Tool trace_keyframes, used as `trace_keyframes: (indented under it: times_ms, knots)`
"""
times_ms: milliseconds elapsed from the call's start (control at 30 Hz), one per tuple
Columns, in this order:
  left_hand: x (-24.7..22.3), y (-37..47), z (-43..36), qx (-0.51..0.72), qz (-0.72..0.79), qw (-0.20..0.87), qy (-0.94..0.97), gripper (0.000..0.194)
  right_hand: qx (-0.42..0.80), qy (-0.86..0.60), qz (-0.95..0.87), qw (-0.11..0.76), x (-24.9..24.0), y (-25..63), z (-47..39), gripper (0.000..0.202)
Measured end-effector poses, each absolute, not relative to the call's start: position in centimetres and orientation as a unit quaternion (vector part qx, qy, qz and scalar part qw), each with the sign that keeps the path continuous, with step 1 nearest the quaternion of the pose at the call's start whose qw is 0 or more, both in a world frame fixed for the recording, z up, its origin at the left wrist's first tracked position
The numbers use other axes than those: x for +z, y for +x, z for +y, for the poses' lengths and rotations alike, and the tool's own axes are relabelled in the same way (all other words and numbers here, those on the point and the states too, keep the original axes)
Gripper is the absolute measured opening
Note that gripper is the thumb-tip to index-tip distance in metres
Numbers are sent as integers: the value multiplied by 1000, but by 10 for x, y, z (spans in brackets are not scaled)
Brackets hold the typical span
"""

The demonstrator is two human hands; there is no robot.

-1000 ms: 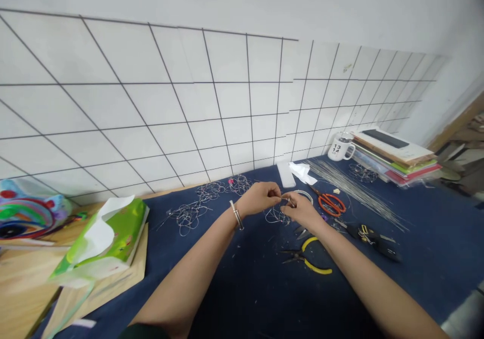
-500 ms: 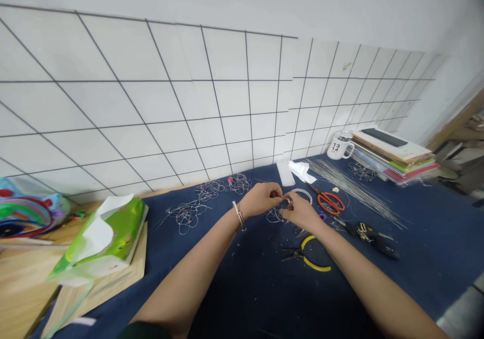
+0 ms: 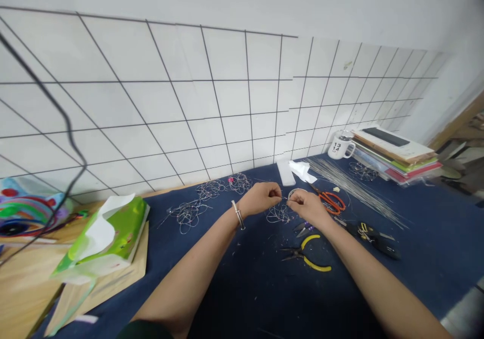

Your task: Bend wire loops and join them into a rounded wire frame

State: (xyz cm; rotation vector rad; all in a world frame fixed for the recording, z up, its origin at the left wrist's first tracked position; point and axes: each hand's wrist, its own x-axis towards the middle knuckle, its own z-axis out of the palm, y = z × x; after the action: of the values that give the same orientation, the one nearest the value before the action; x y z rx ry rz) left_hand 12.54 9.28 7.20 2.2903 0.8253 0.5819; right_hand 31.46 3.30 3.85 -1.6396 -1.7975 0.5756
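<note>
Seen from the head camera: left hand (image 3: 260,198) and right hand (image 3: 308,207) brought fingertip to fingertip over the blue cloth (image 3: 242,288), each pinched shut on a short stretch of thin wire (image 3: 284,198) spanning the small gap between them. Compared with half a second back, right hand drawn a little to its own side and slightly lower, left hand barely shifted, so the wire now looks pulled straighter between the two pinches; judged from that, a tightening or straightening pull in a bending step, not a release. Long axis of the held wire roughly left to right across the view, near level, one end toward each hand; too fine to tell which end is free. Wire held just above a tangled wire bundle (image 3: 279,214) lying on the cloth, whether touching it cannot be told. Silver bangle (image 3: 238,214) on the left wrist. Yellow-handled pliers (image 3: 307,259) near the right forearm, orange scissors (image 3: 328,201) just beyond the right hand, loose straight wire rods (image 3: 351,187) farther back, white mug (image 3: 340,146) by the tiled wall. New in view at the left edge: a dark cord (image 3: 68,127) hanging close to the lens.
</note>
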Motion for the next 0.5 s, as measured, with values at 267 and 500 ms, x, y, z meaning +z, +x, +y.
trace_keyframes:
  times_ms: [267,500]
  knots:
    - [68,118,94,182,293,385,856,15,280,-611,-674,306,38,321,35,25]
    - [82,105,80,231,306,305,872,13,288,-601,-674,320,47,325,31,27]
